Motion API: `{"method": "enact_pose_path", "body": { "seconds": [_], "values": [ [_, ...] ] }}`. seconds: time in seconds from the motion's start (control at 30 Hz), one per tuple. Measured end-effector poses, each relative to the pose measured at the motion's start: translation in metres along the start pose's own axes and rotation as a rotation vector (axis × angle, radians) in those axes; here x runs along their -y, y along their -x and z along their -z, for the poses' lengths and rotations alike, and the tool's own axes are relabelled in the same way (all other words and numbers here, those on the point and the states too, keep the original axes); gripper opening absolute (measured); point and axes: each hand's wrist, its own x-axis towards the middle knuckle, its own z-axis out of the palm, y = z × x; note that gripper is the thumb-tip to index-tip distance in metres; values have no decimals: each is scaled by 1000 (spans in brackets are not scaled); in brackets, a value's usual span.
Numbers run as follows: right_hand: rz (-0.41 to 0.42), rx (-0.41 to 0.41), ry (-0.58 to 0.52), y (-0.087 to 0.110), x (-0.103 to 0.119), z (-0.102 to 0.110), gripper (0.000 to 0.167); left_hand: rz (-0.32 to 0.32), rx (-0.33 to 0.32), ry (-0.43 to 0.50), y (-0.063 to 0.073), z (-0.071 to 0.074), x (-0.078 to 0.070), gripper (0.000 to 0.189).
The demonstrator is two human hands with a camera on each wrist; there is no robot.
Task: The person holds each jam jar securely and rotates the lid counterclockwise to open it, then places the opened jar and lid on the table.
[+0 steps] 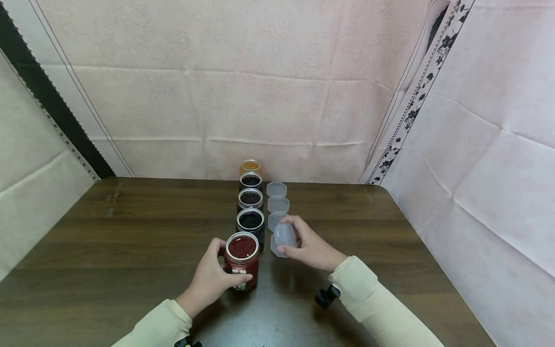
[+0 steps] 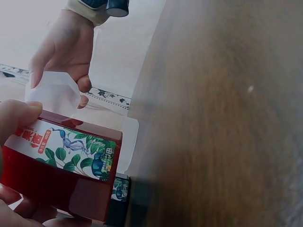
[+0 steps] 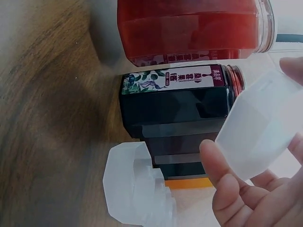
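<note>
My left hand [image 1: 212, 273] grips a glass jar of dark red contents [image 1: 243, 262], its mouth uncovered, at the front of a row of jars. In the left wrist view the jar's leafy printed label [image 2: 75, 149] faces the camera. My right hand [image 1: 314, 245] pinches a translucent white plastic cap [image 1: 285, 235] by its edges, thumb and fingers on opposite sides. That cap is tilted and held above another translucent cap [image 1: 273, 248] on the table. In the right wrist view the pinched cap [image 3: 258, 125] hangs beside the jars' mouths. Whether the red jar touches the table, I cannot tell.
Behind the red jar stand dark jars [image 1: 250, 220] without lids and, farthest back, an amber jar [image 1: 250, 166]. Several translucent caps [image 1: 278, 205] line up to their right on the brown wooden table [image 1: 143, 241]. Pale cloth [image 1: 260, 106] hangs behind the table and at both sides.
</note>
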Motion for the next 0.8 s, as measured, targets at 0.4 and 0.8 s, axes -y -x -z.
{"method": "enact_pose_path", "body": {
  "seconds": [0.4, 0.8],
  "values": [
    [-36, 2, 42, 5, -1, -1, 63, -11, 3, 21, -1, -2, 0, 68],
    [-52, 3, 63, 7, -8, 1, 57, -2, 5, -13, -2, -3, 2, 68]
  ]
}}
